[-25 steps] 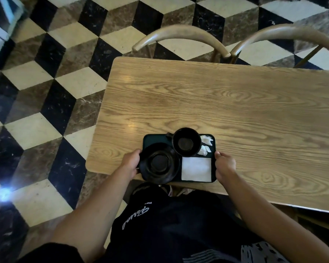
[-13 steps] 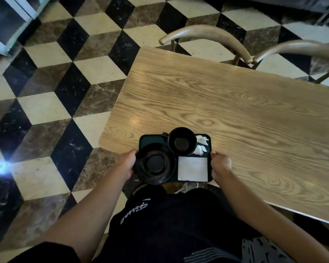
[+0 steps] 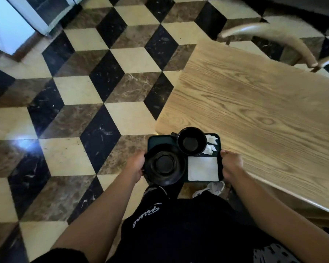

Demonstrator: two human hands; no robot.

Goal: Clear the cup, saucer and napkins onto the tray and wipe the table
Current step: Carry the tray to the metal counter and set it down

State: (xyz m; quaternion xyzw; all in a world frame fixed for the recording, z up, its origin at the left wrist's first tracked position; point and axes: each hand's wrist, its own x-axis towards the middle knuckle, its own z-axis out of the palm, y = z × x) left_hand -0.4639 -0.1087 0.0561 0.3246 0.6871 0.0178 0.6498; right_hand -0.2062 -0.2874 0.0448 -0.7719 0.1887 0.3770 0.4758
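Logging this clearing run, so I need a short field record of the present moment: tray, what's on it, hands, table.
tray: dark, held at both short sides, mostly over the floor
cup: black, upright on tray
saucer: black, on tray
napkins: flat one, crumpled ones
left hand: grips tray
right hand: grips tray
table: bare wood

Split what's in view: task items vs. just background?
Job:
tray, gripped by left hand and right hand
cup
saucer
flat napkin
crumpled napkins
table

Background:
chair
tiled floor
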